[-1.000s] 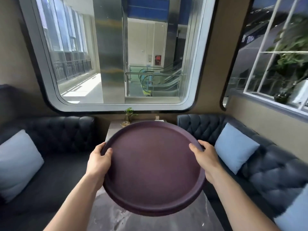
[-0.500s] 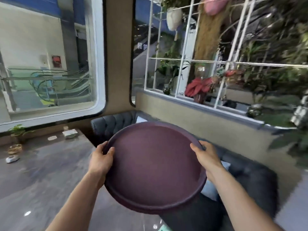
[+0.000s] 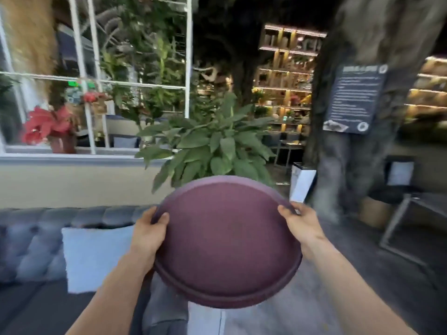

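A round purple tray (image 3: pixel 226 240) is held in the air by both hands, its far edge tipped up. Its left rim is gripped by the left hand (image 3: pixel 148 234), thumb laid over the edge; its right rim is gripped by the right hand (image 3: pixel 300 224). Left of the tray a light blue cushion (image 3: pixel 94 257) is propped on a tufted dark sofa (image 3: pixel 36 238). Just behind the tray a leafy potted plant (image 3: pixel 212 146) is seen, and a red-leaved plant (image 3: pixel 47 128) stands further left behind white window bars. Beyond the tray to the right, lit shelves (image 3: pixel 287 76) are blurred.

Round purple tray (image 3: pixel 225 240): empty, raised rim, held in mid-air, tilted toward viewer.
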`<action>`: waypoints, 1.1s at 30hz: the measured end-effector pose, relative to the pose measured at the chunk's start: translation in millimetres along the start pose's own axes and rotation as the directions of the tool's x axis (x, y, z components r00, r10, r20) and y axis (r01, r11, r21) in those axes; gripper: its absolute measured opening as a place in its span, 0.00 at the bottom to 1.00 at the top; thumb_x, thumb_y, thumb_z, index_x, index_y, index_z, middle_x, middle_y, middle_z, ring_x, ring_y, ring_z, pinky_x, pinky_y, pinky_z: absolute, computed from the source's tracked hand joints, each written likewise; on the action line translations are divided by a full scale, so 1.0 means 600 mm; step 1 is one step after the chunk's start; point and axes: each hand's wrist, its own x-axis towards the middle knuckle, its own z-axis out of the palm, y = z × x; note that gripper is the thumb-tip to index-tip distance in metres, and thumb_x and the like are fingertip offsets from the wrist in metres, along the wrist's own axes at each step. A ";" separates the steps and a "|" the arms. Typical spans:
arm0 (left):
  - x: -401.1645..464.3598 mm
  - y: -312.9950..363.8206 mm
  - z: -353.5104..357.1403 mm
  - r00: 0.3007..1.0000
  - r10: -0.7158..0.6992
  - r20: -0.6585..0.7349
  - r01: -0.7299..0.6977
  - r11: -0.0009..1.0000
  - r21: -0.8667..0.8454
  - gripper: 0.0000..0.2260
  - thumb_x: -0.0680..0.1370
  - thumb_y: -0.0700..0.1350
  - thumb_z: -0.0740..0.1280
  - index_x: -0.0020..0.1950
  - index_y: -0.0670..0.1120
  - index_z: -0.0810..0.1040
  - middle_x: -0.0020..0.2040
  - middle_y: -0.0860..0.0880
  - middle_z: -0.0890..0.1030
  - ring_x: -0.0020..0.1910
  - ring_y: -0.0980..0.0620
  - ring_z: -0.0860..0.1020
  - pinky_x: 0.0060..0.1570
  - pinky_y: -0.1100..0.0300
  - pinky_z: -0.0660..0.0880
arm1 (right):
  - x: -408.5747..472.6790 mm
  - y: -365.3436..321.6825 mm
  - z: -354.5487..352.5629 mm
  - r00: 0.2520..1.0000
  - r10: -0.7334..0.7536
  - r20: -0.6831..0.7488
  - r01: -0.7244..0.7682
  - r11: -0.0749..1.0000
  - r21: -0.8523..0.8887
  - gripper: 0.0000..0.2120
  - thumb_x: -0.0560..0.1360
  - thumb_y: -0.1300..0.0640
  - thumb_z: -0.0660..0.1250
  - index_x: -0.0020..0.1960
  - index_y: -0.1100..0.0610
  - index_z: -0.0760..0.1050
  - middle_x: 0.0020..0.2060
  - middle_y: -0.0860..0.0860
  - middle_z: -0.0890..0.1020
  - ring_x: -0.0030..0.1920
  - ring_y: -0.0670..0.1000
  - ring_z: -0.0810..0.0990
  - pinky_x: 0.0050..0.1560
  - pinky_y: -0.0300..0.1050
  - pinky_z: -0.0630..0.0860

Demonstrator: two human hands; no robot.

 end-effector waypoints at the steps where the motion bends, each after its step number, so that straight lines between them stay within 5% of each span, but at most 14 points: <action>1: -0.009 0.005 0.056 0.998 -0.003 0.056 0.003 1.000 0.003 0.16 0.79 0.44 0.66 0.67 0.47 0.76 0.59 0.50 0.80 0.54 0.49 0.77 0.56 0.57 0.69 | 0.009 0.014 -0.055 0.998 0.018 -0.067 -0.018 1.000 -0.013 0.25 0.71 0.47 0.72 0.65 0.54 0.77 0.60 0.51 0.82 0.61 0.55 0.81 0.66 0.56 0.74; 6: -0.083 0.025 0.313 0.934 -0.012 0.357 0.017 1.000 -0.012 0.22 0.80 0.45 0.67 0.74 0.48 0.70 0.70 0.47 0.75 0.66 0.46 0.74 0.63 0.59 0.67 | -0.004 0.086 -0.308 0.918 0.099 -0.384 -0.108 0.994 -0.001 0.25 0.70 0.46 0.73 0.63 0.56 0.78 0.58 0.55 0.83 0.59 0.58 0.82 0.64 0.58 0.76; 9: -0.148 0.028 0.431 0.840 -0.033 0.542 0.040 0.999 -0.001 0.22 0.79 0.45 0.67 0.73 0.51 0.71 0.67 0.46 0.78 0.65 0.45 0.76 0.68 0.53 0.69 | -0.064 0.116 -0.427 0.832 0.118 -0.543 -0.144 0.990 -0.006 0.22 0.69 0.46 0.72 0.60 0.55 0.80 0.54 0.55 0.85 0.55 0.57 0.83 0.62 0.61 0.77; 12: -0.226 0.027 0.518 0.727 -0.008 0.687 0.013 1.000 -0.001 0.17 0.79 0.43 0.67 0.68 0.50 0.75 0.56 0.49 0.79 0.62 0.44 0.78 0.59 0.56 0.71 | -0.154 0.136 -0.515 0.696 0.133 -0.706 -0.187 0.982 0.001 0.25 0.71 0.47 0.73 0.65 0.56 0.77 0.59 0.56 0.83 0.58 0.55 0.81 0.64 0.59 0.76; 16: -0.338 0.022 0.589 0.565 0.020 0.825 -0.042 0.999 0.004 0.19 0.78 0.44 0.68 0.70 0.48 0.75 0.56 0.50 0.76 0.54 0.48 0.75 0.54 0.59 0.67 | -0.295 0.159 -0.582 0.489 0.164 -0.857 -0.252 0.967 0.041 0.22 0.72 0.50 0.73 0.64 0.55 0.78 0.58 0.53 0.83 0.58 0.57 0.82 0.64 0.57 0.76; 25: -0.552 -0.003 0.649 0.204 -0.011 0.979 -0.117 0.992 0.035 0.20 0.78 0.48 0.66 0.71 0.52 0.73 0.59 0.49 0.79 0.57 0.44 0.78 0.57 0.52 0.74 | -0.541 0.198 -0.645 0.150 0.228 -0.962 -0.316 0.933 0.172 0.29 0.71 0.49 0.73 0.69 0.57 0.74 0.64 0.56 0.79 0.60 0.58 0.81 0.65 0.57 0.75; 33: -0.681 0.002 0.727 0.119 -0.006 0.993 -0.144 0.989 0.023 0.20 0.79 0.48 0.65 0.71 0.51 0.73 0.59 0.49 0.79 0.57 0.44 0.78 0.55 0.51 0.75 | -0.594 0.241 -0.750 0.090 0.273 -0.958 -0.292 0.926 0.237 0.31 0.70 0.47 0.72 0.71 0.55 0.71 0.67 0.54 0.78 0.61 0.57 0.80 0.66 0.58 0.75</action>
